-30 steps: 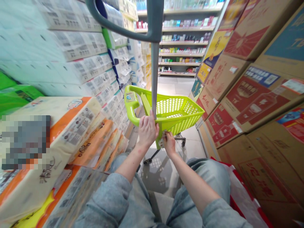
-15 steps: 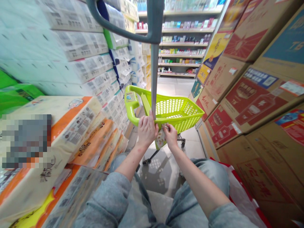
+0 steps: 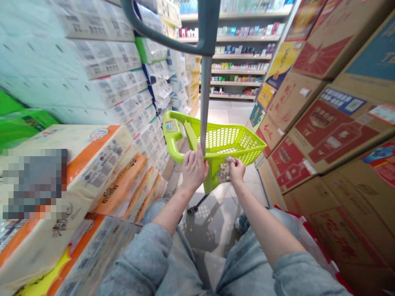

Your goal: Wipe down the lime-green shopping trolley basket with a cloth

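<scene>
A lime green rolling basket (image 3: 234, 142) stands on the aisle floor ahead of me, its grey telescopic handle pole (image 3: 204, 98) rising up past the camera. My left hand (image 3: 194, 167) is wrapped around the base of the pole at the basket's near rim. My right hand (image 3: 237, 169) pinches a small patterned packet (image 3: 224, 170) against the basket's near wall. Both arms are in grey sleeves, and I wear blue jeans.
Stacked tissue packs (image 3: 101, 164) line the left side. Cardboard boxes (image 3: 324, 123) are piled on the right, with a red and white bag (image 3: 311, 250) by my right knee. Shelves of goods (image 3: 240, 53) cross the far end of the narrow aisle.
My right hand has risen from under the basket's near edge and moved right, bringing the small packet up beside the basket wall. My left hand stays on the pole.
</scene>
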The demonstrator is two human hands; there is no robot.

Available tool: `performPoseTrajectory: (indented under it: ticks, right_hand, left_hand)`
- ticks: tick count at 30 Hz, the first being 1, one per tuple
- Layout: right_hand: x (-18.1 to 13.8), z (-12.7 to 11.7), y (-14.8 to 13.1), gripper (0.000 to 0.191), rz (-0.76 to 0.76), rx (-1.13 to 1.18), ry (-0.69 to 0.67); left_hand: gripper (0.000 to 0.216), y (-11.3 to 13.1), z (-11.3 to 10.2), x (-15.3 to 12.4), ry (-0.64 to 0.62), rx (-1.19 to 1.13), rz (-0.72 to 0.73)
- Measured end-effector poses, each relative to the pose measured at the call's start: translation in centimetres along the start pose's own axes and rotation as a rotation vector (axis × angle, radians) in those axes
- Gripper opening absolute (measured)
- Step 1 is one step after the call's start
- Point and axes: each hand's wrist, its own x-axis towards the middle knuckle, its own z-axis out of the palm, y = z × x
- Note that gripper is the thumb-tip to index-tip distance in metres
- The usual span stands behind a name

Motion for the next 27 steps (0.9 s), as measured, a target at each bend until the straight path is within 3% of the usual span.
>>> performPoseTrajectory:
  ticks: [4, 6, 15, 27]
  right_hand:
    - [2.6, -1.6, 0.8, 0.027, 0.024, -0.172, 0.207]
    - [3.4, -2.3, 1.1, 0.025, -0.001, -0.24, 0.239]
    - [0.6, -1.8, 1.8, 0.033, -0.329, -0.377, 0.003]
    - [1.9, -2.6, 0.9, 0.02, -0.335, -0.509, -0.066]
  left_hand:
    - [0.067, 0.0, 0.1, -0.1, -0.014, 0.009, -0.009]
    - [0.066, -0.1, 0.1, -0.1, -0.021, 0.013, -0.014]
    - [0.065, -0.1, -0.2, 0.0, -0.005, 0.029, -0.008]
    - [0.066, 0.2, 0.0, 0.0, -0.009, 0.027, -0.008]
